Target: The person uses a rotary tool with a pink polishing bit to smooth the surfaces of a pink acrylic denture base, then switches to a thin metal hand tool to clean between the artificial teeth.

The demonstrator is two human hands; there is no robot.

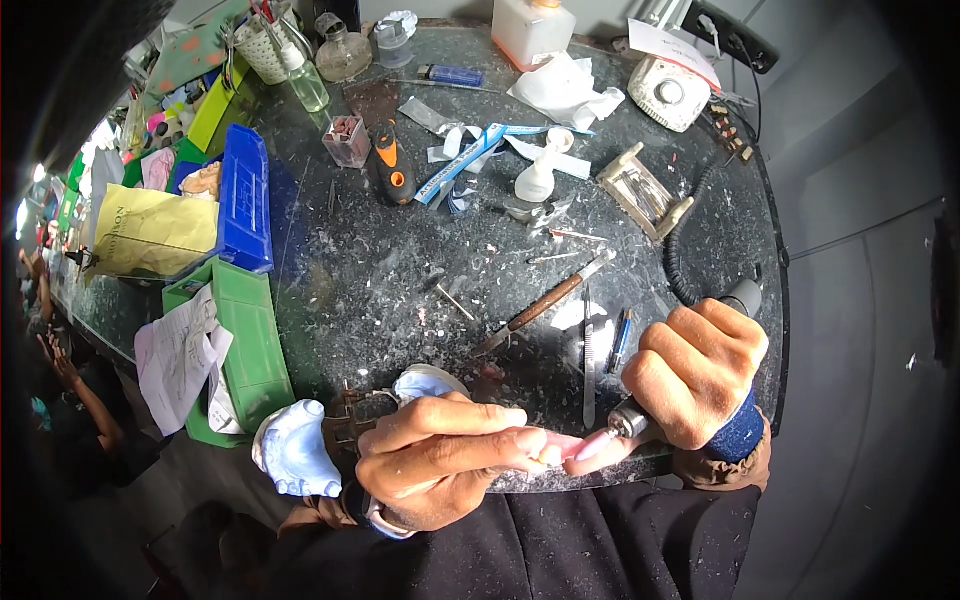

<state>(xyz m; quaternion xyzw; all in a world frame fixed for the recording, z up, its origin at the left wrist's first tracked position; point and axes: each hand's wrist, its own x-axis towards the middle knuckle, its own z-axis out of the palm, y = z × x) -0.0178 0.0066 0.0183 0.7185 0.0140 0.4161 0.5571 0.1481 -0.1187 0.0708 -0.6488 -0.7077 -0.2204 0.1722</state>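
My left hand (432,458) is closed, pinching a small pink and white denture piece (560,447) between thumb and fingers near the table's front edge. In my right fist (692,372) is a rotary handpiece (629,417), its metal nose pointing left. A pale pink cone-shaped bur (596,445) sticks out of that nose and meets or nearly meets the denture piece; the exact contact is too small to tell. Beside my left hand, a light blue dental cast (297,452) hangs at the table edge by a metal articulator (362,412). A second blue cast (428,383) is partly hidden behind my fingers.
Dust and scraps cover the dark table. A wooden-handled knife (545,305), metal tweezers (588,360) and a blue pen-like tool (621,340) lie ahead. Green (245,340) and blue (246,200) bins stand left. A coiled cord (677,262) runs at right, near a bur holder (645,195).
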